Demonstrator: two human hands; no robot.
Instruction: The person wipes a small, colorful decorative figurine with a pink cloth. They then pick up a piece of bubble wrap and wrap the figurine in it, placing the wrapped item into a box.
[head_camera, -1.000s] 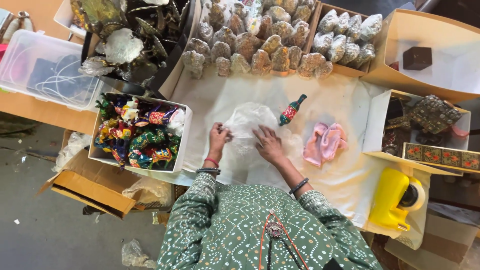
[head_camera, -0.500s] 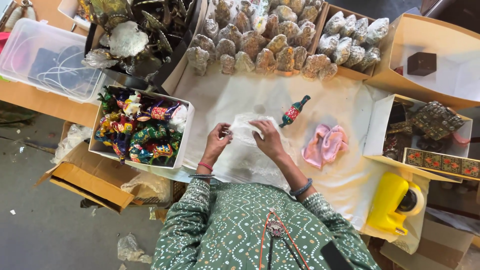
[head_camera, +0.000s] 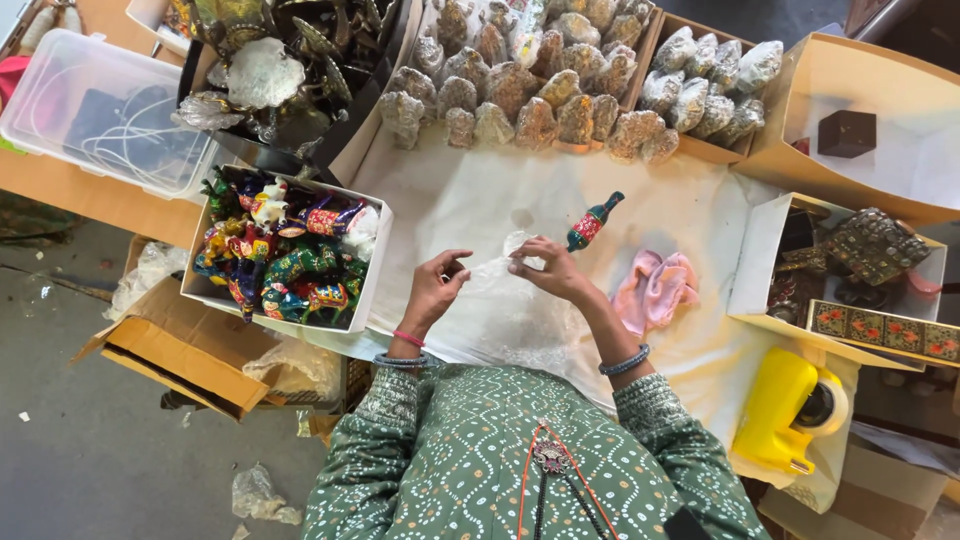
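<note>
Both hands pinch a sheet of clear plastic wrap (head_camera: 505, 300) over the white cloth-covered table (head_camera: 470, 200). My left hand (head_camera: 435, 288) grips the sheet's left edge and my right hand (head_camera: 545, 268) grips its top right part. A small painted figurine (head_camera: 592, 222), red, green and black, lies just beyond my right hand. A crumpled pink cloth (head_camera: 652, 288) lies to the right of my right forearm.
A white box of colourful painted figurines (head_camera: 285, 258) stands at the left. Rows of plastic-wrapped pieces (head_camera: 540, 95) fill trays at the back. A yellow tape dispenser (head_camera: 785, 410), open boxes with ornate items (head_camera: 870, 265), a clear plastic tub (head_camera: 95, 110) and a cardboard box (head_camera: 175, 345) surround me.
The hands have lifted off the flat sheet and drawn closer together, pulling the clear wrap up between them. The camera has shifted slightly; the figurine and cloth stay put.
</note>
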